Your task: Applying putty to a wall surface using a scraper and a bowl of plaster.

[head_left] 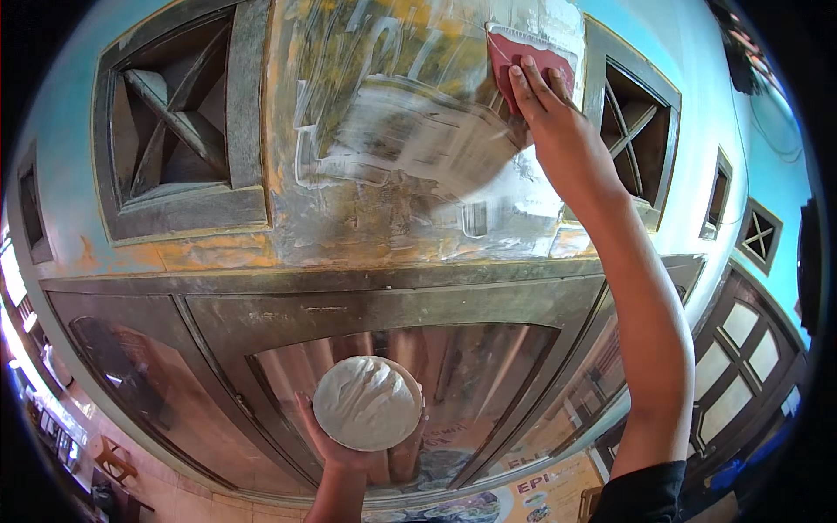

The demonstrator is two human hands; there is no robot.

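Note:
My right hand [547, 85] reaches up to the wall and presses a red putty spreader [520, 59] against it, fingers laid over its face. White paste lines the spreader's upper edge. Around it the wall panel [418, 139] carries streaks and patches of white filler over grey and yellowish old surface. Lower down, my left hand [336, 449] holds a round container of white putty [367, 404] from beneath, its fingers curled at the side. The putty's top is uneven, with ridges. The container's sides are mostly hidden.
Wooden vents with crossed bars flank the panel, one on the left [174, 113] and one on the right [635, 131]. Below runs a dark wooden frame [384, 301] with glass panes. A wooden stool [113, 459] stands on the tiled floor at lower left.

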